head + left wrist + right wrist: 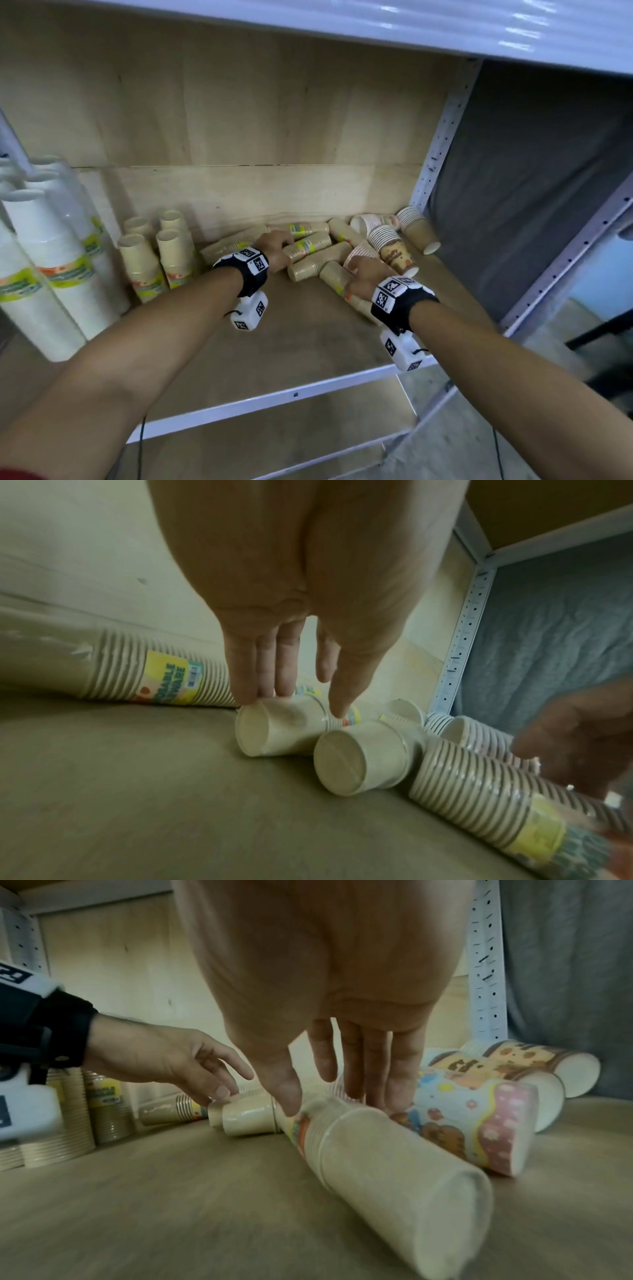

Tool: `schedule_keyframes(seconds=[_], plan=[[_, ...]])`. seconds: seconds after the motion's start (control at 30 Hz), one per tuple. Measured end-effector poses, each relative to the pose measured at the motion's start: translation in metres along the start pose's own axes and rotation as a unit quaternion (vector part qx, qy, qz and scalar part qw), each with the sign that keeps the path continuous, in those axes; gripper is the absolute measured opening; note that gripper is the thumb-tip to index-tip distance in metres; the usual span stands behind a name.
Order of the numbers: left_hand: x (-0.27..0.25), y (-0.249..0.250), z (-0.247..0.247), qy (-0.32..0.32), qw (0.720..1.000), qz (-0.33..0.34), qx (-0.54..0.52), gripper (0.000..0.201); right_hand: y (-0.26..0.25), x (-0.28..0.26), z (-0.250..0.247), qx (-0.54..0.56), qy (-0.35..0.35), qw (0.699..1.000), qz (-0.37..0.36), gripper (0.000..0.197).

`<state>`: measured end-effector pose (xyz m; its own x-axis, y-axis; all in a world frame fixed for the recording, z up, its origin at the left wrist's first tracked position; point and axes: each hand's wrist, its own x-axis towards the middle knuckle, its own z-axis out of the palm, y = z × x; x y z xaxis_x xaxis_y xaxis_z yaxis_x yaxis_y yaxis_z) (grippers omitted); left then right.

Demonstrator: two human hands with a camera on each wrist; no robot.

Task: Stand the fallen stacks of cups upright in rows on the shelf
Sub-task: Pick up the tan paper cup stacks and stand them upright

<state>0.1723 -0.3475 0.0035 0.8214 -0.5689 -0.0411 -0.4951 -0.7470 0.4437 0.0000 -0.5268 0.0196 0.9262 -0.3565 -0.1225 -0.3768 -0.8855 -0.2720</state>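
Both hands reach into the heap of fallen stacks on the shelf [308, 342]. The right hand [335, 1031] has its grip apart, straight fingers and thumb straddling a wrapped kraft cup stack [394, 1164] directly beneath; the stack's long axis runs back toward the wrist. The left hand [308, 615], grip also apart, touches a smaller fallen stack [274, 729] just under its fingertips. The right looks nearer to a grasp.

Grey curtain [534, 178] hangs beside perforated upright [442, 133].

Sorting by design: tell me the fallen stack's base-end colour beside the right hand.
Pink with pale flowers, clearest in the right wrist view.
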Motion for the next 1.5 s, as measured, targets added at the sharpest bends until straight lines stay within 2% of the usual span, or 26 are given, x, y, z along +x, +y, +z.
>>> schedule_keyframes(seconds=[0.07,0.13,0.33,0.47,0.77,1.03,1.1,1.33,1.5], plan=[[-0.002,0.000,0.002,0.011,1.000,0.001,-0.002,0.040,0.006,-0.004,0.007,-0.004,0.011,1.000,0.011,0.066],[-0.003,-0.003,0.004,0.014,1.000,0.003,-0.002,0.035,0.009,-0.009,0.013,-0.018,0.010,1.000,0.023,0.065],[-0.002,-0.016,0.013,0.031,0.999,0.003,-0.008,0.050,0.019,-0.017,0.022,-0.007,-0.024,0.998,0.055,0.075],[-0.002,-0.021,0.016,0.041,0.998,0.003,-0.037,0.051,0.021,-0.018,0.026,-0.018,-0.038,0.997,0.059,0.082],[-0.010,-0.009,0.001,0.055,0.996,-0.007,-0.072,0.053,0.010,-0.025,0.013,-0.033,0.004,0.997,0.067,0.066],[-0.021,0.022,-0.040,0.117,0.988,-0.009,-0.102,0.035,-0.005,-0.030,-0.039,0.002,0.006,0.998,0.061,0.052],[-0.024,0.028,-0.051,0.123,0.986,-0.002,-0.111,0.032,-0.011,-0.033,-0.054,0.003,0.024,0.998,0.053,0.047],[-0.041,0.041,-0.089,0.111,0.989,0.027,-0.096,0.033,-0.039,-0.019,-0.083,-0.011,0.076,0.997,0.001,0.044],[-0.059,0.041,-0.110,0.082,0.993,0.019,-0.078,0.036,-0.066,-0.009,-0.090,0.008,0.044,0.998,-0.039,0.037]])
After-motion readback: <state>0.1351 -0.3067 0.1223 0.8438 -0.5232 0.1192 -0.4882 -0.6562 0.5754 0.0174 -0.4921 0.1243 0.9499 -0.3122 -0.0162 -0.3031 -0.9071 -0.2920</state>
